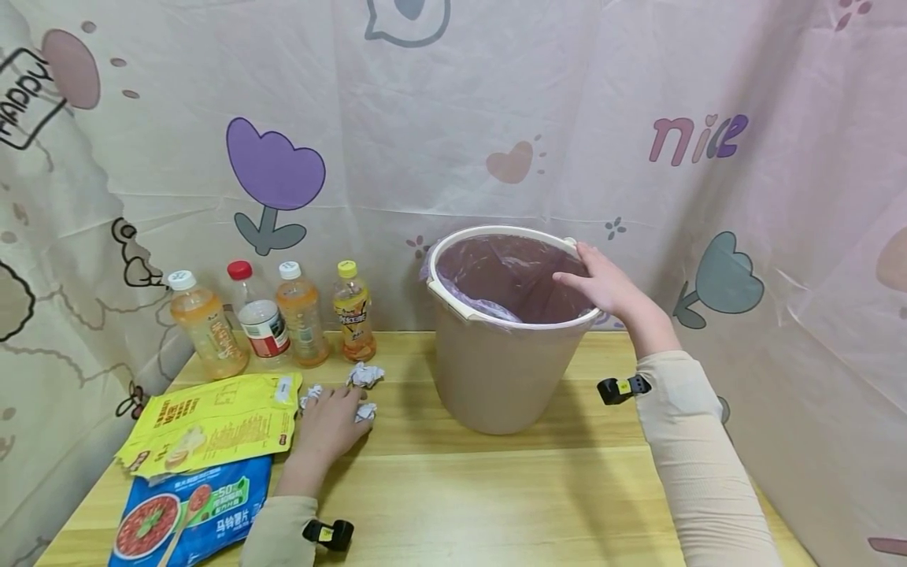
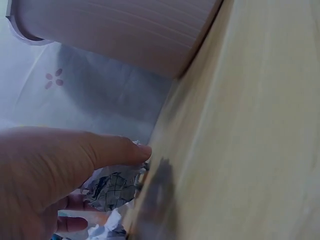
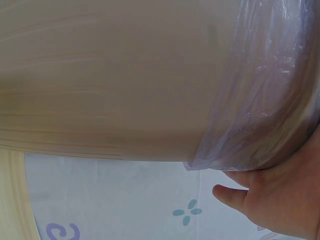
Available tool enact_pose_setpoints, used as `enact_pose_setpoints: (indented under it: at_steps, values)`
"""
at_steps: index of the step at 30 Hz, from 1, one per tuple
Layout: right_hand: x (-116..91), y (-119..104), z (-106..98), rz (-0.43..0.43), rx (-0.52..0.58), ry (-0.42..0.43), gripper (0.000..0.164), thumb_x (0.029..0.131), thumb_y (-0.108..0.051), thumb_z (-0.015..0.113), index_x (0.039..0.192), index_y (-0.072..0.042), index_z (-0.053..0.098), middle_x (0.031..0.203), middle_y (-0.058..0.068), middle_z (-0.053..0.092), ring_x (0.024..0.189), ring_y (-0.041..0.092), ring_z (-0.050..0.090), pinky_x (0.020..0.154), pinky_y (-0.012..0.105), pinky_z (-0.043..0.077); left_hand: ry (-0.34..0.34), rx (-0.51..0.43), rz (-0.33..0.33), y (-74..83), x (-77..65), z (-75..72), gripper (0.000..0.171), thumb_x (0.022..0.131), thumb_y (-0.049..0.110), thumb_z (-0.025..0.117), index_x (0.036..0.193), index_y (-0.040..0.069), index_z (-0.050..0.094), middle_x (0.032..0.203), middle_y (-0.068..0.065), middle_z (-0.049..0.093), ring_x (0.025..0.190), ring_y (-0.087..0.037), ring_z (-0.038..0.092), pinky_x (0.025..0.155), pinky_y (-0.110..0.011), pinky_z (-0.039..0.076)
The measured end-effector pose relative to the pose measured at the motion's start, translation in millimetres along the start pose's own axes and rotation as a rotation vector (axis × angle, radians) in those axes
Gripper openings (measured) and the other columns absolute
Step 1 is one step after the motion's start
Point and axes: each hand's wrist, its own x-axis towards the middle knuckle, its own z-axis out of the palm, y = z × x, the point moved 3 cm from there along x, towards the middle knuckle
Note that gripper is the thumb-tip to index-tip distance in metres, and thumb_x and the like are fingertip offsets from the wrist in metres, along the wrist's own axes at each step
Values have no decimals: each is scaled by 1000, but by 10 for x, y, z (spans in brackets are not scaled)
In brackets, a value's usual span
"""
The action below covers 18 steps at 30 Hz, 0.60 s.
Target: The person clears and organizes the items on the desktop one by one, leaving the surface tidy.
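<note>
My left hand [image 1: 333, 421] reaches low over the wooden table among crumpled paper balls. One paper ball [image 1: 365, 412] lies by its thumb, another [image 1: 310, 394] at the far side of the fingers, and a third [image 1: 364, 375] just beyond the fingertips. In the left wrist view a paper ball [image 2: 114, 190] sits between the extended thumb and the spread fingers. My right hand [image 1: 609, 285] holds the rim of a beige trash bin [image 1: 496, 378], thumb over the inside and other fingers outside. A thin purple liner bag [image 3: 250, 115] folds over that rim.
Plastic bottles stand at the back left: an orange drink bottle [image 1: 209, 331], a red-capped one [image 1: 262, 323], another orange one [image 1: 303, 319] and a yellow-capped one [image 1: 353, 315]. A yellow snack bag [image 1: 220, 417] overlaps a blue snack bag [image 1: 205, 512] at front left. A printed curtain [image 1: 425, 142] hangs behind.
</note>
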Motion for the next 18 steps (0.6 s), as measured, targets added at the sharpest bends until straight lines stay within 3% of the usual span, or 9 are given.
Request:
enact_pose_setpoints:
  at_steps: [9,18]
  values:
    - [-17,20,-14,0,10,8,87,97,-51,46,156,-2,5,162,24,3,151,43,1,120,60,6,62,2,22,43,2,-153,44,84,36,72,119,10,63,120,-16,64,110,-40,53,90,-58,39]
    - [7,20,6,-16,5,14,87,97,-50,47,155,-1,6,162,25,5,150,44,4,120,60,8,110,-9,29,110,-60,-412,44,84,36,73,118,10,64,120,-16,64,111,-39,53,87,-54,41]
